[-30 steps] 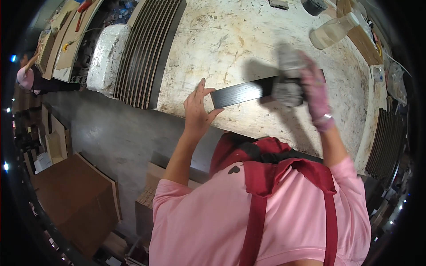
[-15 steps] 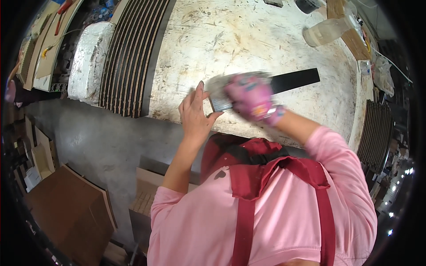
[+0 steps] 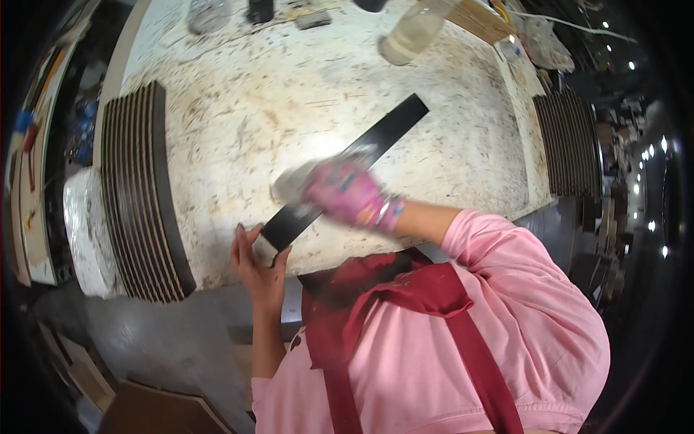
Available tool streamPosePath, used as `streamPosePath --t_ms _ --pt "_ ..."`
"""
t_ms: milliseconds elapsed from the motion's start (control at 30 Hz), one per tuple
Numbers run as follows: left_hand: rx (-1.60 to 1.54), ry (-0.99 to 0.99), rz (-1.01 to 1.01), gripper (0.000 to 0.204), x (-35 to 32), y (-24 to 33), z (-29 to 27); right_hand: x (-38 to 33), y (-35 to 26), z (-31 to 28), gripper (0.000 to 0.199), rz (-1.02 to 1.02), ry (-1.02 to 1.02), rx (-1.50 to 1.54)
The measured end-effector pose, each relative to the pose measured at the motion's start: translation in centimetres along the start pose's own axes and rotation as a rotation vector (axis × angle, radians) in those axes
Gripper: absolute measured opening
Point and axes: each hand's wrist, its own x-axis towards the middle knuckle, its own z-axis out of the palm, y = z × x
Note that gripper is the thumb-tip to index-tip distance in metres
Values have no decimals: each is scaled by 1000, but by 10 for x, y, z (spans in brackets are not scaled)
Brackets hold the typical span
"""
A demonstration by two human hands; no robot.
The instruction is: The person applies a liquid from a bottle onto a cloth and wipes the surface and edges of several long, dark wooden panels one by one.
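A long flat black strip (image 3: 401, 121) lies slantwise on the worktable (image 3: 463, 137), its far end free. My bare left hand (image 3: 260, 278) grips the near end between thumb and fingers. Over the strip's middle is my right hand (image 3: 348, 194), in a pink patterned glove and smeared by motion. It presses a greyish-white cloth (image 3: 290, 184) onto the strip. Its fingers are curled over the cloth and partly hidden.
Stacked dark strips (image 3: 137, 195) stand at the table's left beside a white wrapped bundle (image 3: 88, 231). Another stack (image 3: 570, 145) is at the right edge. A cloudy plastic bottle (image 3: 412, 32), a grey block (image 3: 313, 19) and a clear container (image 3: 208, 14) sit at the back.
The whole view has turned and shifted. My right hand with the cloth has moved from near the strip's held end toward its middle. My left hand still grips that end.
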Motion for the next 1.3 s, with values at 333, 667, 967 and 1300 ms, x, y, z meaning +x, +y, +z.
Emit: streamPosePath --t_ms 333,667,967,1300 --pt "255 -134 185 66 9 2 -1 -37 86 -28 29 199 130 -158" --pt "481 -342 165 67 31 47 -21 -117 255 -98 20 839 298 92" --pt "392 -473 356 62 97 105 99 -61 105 -47 34 273 113 -137" --pt "364 -376 250 57 63 108 117 -72 116 -62 24 347 22 -20"
